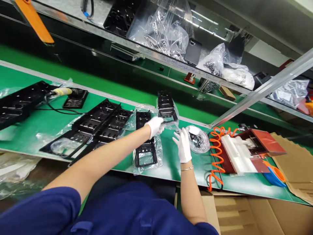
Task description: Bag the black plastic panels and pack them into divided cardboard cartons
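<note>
My left hand (156, 125), in a white glove, is closed on the near end of a black plastic frame (166, 106) wrapped in a clear bag, holding it out over the green bench. Just to the right of it hovers my right hand (183, 146), also gloved, fingers spread and holding nothing, close to the bag's edge. A second bagged black frame (146, 153) lies flat on the bench below my left forearm. A small clear bag of dark small parts (197, 139) sits right of my right hand.
Black trays (97, 125) in plastic lie at left, with a yellow-handled tool (61, 91) and cable behind. An orange coiled hose (216, 156) and a red-and-white fixture (244, 150) stand at right. Cardboard boxes (244, 212) sit below. A shelf (151, 54) above holds bags.
</note>
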`<state>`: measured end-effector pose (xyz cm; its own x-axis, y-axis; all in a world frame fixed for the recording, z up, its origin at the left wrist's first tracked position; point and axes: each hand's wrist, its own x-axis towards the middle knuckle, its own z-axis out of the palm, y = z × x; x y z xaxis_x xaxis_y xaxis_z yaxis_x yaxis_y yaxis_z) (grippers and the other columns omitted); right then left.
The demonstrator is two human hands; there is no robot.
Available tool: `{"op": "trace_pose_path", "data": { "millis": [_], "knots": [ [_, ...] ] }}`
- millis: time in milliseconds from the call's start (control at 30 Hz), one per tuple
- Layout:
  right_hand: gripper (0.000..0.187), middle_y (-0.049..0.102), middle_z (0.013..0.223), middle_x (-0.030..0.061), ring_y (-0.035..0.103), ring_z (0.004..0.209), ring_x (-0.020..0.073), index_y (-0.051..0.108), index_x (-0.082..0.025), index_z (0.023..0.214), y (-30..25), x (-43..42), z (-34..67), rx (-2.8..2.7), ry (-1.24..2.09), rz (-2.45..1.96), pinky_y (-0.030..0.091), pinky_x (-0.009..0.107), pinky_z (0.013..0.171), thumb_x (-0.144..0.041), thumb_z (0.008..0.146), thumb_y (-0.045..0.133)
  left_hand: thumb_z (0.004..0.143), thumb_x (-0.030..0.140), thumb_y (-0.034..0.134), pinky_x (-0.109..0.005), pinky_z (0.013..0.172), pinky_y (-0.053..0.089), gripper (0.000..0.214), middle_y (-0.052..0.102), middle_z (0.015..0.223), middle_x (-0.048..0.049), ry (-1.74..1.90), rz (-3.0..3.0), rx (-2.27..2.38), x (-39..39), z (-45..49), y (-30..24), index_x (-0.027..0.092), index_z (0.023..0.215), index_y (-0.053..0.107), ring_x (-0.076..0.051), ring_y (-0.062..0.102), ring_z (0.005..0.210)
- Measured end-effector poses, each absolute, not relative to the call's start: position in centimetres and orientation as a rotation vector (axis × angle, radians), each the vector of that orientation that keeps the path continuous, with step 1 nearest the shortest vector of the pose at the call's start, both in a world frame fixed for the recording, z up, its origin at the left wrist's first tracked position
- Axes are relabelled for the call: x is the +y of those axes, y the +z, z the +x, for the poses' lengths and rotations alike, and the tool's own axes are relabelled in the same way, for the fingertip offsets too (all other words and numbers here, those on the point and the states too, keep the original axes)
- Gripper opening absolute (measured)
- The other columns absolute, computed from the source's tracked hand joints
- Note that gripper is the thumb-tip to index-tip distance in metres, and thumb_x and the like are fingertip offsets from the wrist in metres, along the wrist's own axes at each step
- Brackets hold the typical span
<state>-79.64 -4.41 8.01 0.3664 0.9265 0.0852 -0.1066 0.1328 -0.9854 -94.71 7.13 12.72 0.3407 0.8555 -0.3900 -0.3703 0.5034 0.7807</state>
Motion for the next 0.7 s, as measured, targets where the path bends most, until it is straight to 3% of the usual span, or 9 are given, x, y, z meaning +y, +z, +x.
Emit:
{"op": "trace_pose_path", "data": {
  "millis": [100,200,333,500,600,700],
  "knots": [
    [0.074,0.032,0.163,0.0084,0.056,0.133,0.0270,0.032,-0.032,0.156,8.9,-5.8,-79.7,-0.885,0.961,-1.189,0.057,0.047,0.097,-0.060,0.090,0.050,0.078,0.024,0.067,-0.021,0.033,0.022,0.012,0.049,0.045,0.0036,0.787,0.789,0.953,0.3,-93.7,11.3,0.021,0.075,0.056,-0.010,0.039,0.033],
    [0.065,0.043,0.157,0.0069,0.060,0.129,0.0293,0.043,-0.030,0.152,8.9,-8.0,-79.4,-0.902,1.026,-1.206,0.059,0.050,0.095,-0.055,0.092,0.050,0.076,0.025,0.068,-0.021,0.034,0.026,0.009,0.049,0.044,0.0038,0.724,0.892,0.977,-4.2,-93.4,9.9,0.020,0.077,0.059,-0.011,0.044,0.036],
    [0.053,0.064,0.138,0.0074,0.061,0.127,0.0300,0.063,-0.026,0.135,8.1,-10.9,-78.3,-0.936,1.017,-1.221,0.055,0.051,0.103,-0.046,0.085,0.061,0.082,0.034,0.063,-0.020,0.035,0.032,0.026,0.050,0.050,0.0050,0.658,1.065,0.958,-7.7,-93.6,8.9,0.022,0.105,0.064,-0.012,0.046,0.039],
    [0.045,0.069,0.131,0.0077,0.063,0.125,0.0304,0.072,-0.022,0.119,7.0,-12.8,-77.1,-0.902,1.094,-1.208,0.050,0.050,0.108,-0.042,0.080,0.063,0.085,0.051,0.061,-0.021,0.045,0.046,0.062,0.060,0.066,0.0035,0.469,1.163,0.923,-9.7,-94.6,9.5,0.026,0.140,0.045,-0.013,0.058,0.050],
    [0.046,0.068,0.132,0.0078,0.063,0.125,0.0295,0.071,-0.021,0.120,6.5,-13.2,-76.2,-0.932,1.083,-1.218,0.048,0.050,0.110,-0.043,0.081,0.064,0.085,0.054,0.060,-0.024,0.049,0.049,0.064,0.067,0.073,0.0002,0.290,1.241,0.908,-9.8,-96.2,10.2,0.024,0.139,0.049,-0.015,0.062,0.052],
    [0.052,0.068,0.131,0.0111,0.062,0.125,0.0306,0.070,-0.018,0.122,6.6,-14.0,-75.2,-0.992,0.947,-1.444,0.045,0.052,0.112,-0.048,0.080,0.066,0.082,0.052,0.061,-0.028,0.049,0.046,0.048,0.072,0.075,-0.0010,0.125,1.412,0.918,-9.5,-98.7,11.4,0.022,0.119,0.067,-0.015,0.058,0.045]
  ]
}}
